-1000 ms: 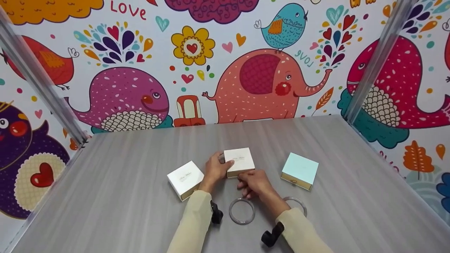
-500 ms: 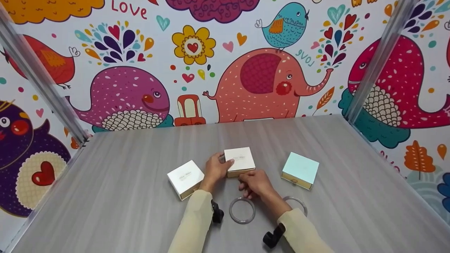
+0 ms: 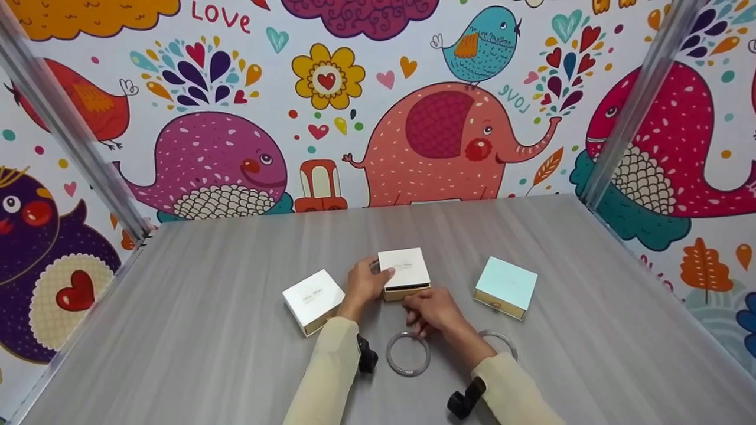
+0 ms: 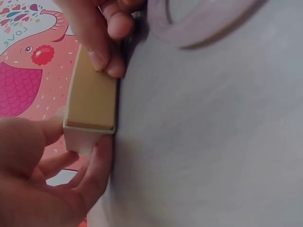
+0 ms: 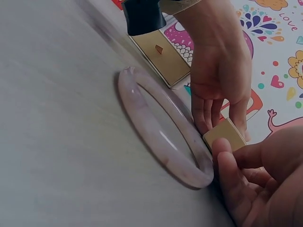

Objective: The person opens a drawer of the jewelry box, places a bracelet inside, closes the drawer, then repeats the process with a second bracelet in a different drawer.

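Observation:
A white drawer box point(image 3: 404, 265) with small print on its lid sits mid-table, its front turned toward me. My left hand point(image 3: 365, 284) grips the box's left side, thumb on the top. At the gold drawer front point(image 4: 92, 97), my right hand point(image 3: 436, 311) pinches with thumb and finger; the pull tab there is hidden by the fingers. A narrow dark gap shows between lid and drawer, so the drawer is slightly out. Just below the right hand lies a translucent pale bangle point(image 3: 409, 372). Another bangle point(image 3: 507, 339) lies partly behind the right forearm.
To the left stands a second white box point(image 3: 313, 296), angled, close to the left wrist. On the right is a mint-green box point(image 3: 507, 278) with a gold front and small tab. The grey table point(image 3: 224, 307) is bounded by printed cartoon walls point(image 3: 331, 136) at back and sides.
The middle box's drawer has slid slightly out toward me, opening a dark gap under the lid. My right hand has shifted slightly with it; the left keeps its grip.

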